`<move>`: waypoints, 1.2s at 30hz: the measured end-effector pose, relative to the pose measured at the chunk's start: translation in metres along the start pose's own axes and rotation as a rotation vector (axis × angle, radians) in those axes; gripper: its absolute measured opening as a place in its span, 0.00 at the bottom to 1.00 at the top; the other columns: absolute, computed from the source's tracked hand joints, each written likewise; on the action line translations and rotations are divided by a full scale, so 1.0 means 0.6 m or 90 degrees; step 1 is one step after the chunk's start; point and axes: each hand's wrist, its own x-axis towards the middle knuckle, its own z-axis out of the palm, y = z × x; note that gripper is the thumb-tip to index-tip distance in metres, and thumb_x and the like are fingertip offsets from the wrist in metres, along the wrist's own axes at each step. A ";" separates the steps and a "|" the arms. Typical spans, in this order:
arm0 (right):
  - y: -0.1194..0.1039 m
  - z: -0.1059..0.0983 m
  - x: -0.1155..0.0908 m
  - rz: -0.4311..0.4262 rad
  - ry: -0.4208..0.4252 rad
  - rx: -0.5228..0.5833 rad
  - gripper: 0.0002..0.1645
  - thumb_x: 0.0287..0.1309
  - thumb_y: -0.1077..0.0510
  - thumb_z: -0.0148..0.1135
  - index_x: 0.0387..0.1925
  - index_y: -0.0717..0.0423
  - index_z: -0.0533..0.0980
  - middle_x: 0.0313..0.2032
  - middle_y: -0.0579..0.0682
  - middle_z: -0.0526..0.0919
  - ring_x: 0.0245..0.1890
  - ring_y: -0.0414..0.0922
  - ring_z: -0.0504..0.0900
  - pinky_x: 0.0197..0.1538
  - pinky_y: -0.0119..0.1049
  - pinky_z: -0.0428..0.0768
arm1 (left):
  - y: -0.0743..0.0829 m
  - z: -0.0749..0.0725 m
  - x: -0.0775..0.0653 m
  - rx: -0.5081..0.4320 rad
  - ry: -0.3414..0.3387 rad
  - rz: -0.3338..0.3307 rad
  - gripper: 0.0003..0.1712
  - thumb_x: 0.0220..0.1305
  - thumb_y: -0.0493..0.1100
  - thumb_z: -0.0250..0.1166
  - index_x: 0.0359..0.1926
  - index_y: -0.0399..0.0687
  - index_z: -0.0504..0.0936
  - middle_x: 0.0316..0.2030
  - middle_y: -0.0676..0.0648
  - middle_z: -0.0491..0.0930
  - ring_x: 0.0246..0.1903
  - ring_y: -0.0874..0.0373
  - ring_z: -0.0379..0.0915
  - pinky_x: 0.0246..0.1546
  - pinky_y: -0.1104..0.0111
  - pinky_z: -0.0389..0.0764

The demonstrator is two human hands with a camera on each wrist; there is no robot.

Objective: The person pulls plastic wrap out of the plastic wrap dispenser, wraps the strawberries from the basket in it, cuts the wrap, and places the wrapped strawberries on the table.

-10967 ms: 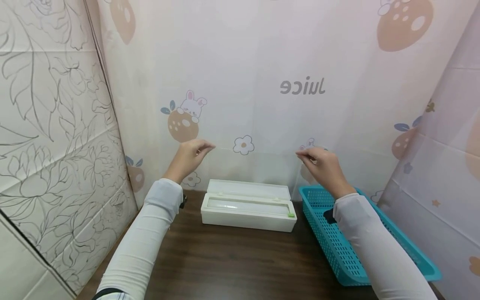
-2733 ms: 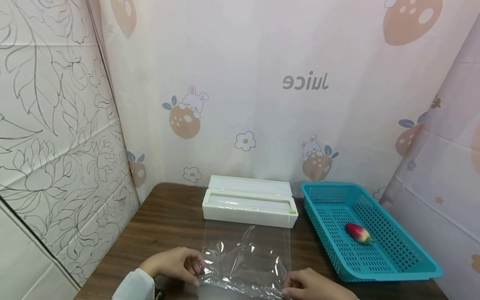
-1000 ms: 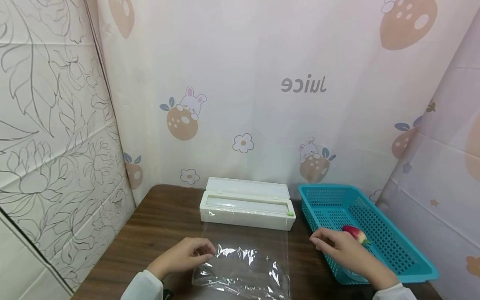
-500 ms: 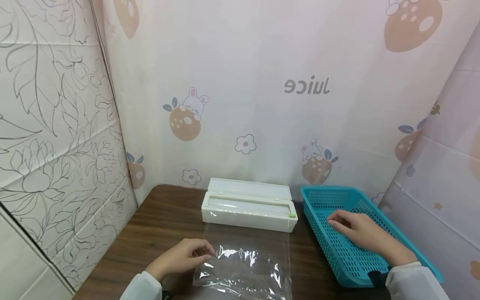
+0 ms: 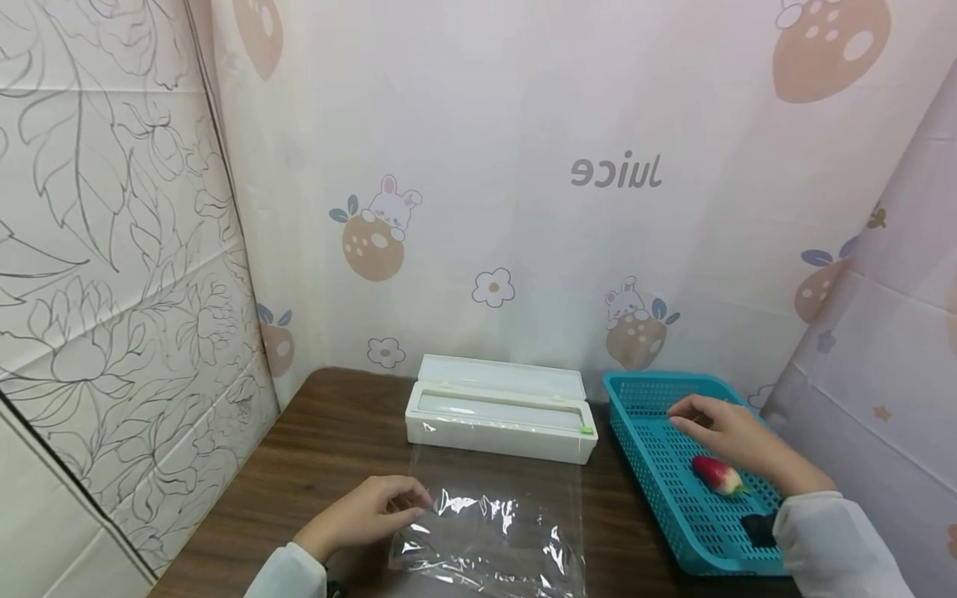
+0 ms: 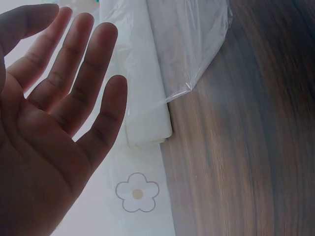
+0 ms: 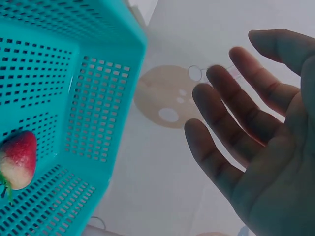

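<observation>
Using a clock centred on the film, with 12 at the back of the bench (image 5: 355, 428): your left hand (image 5: 366, 513) is at 9, right by the edge of the clear film (image 5: 504, 536). Fingers are relaxed and a bit bent, nothing pinched; from the head view I can't tell if a fingertip touches the film. The sheet lies crinkly in front of you, running to 12.

Your right hand (image 5: 736, 436) hangs at 2, seemingly above the blue basket (image 5: 736, 566). Those fingers are loosely bent too, holding nothing. The red-and-white fruit (image 5: 719, 476) (radish or strawberry, can't say) lies on the basket floor, at about 7 from that hand in the head view.

Farther back at 12 sits the white box (image 5: 503, 425), lid (image 5: 503, 376) tipped back, green tab (image 5: 586, 431) on its right end, then the printed backdrop (image 5: 463, 124).

My read: sheet's laid out, and you're on the fruit-pickup step. Next move probably calls for dropping your right hand toward 7 and pinching the fruit gently, left staying by the film.

The wrist cams show both palms bare, which the head cam hides. Left wrist also catches a pointy film corner; only the head view gets the raised lid and green tab.
</observation>
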 end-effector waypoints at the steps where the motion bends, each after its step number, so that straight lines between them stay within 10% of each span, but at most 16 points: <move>1: 0.003 0.000 0.001 0.005 0.000 0.000 0.12 0.72 0.51 0.59 0.49 0.52 0.80 0.42 0.45 0.82 0.40 0.42 0.79 0.41 0.43 0.80 | 0.001 0.001 0.001 0.000 -0.002 0.001 0.08 0.73 0.46 0.62 0.47 0.51 0.83 0.43 0.49 0.84 0.41 0.67 0.78 0.43 0.68 0.82; 26: 0.123 0.016 -0.001 0.068 -0.037 -0.033 0.20 0.66 0.54 0.64 0.48 0.69 0.76 0.43 0.62 0.83 0.44 0.62 0.81 0.44 0.59 0.81 | 0.000 0.020 0.007 0.014 -0.013 0.052 0.07 0.72 0.42 0.62 0.45 0.47 0.83 0.40 0.49 0.85 0.40 0.69 0.78 0.40 0.70 0.82; 36: 0.162 0.038 -0.008 0.106 -0.113 -0.038 0.27 0.64 0.54 0.66 0.50 0.76 0.73 0.43 0.70 0.79 0.46 0.68 0.77 0.44 0.61 0.80 | -0.002 0.021 0.001 -0.010 -0.012 0.012 0.06 0.72 0.42 0.62 0.45 0.47 0.83 0.41 0.50 0.85 0.41 0.68 0.78 0.42 0.69 0.81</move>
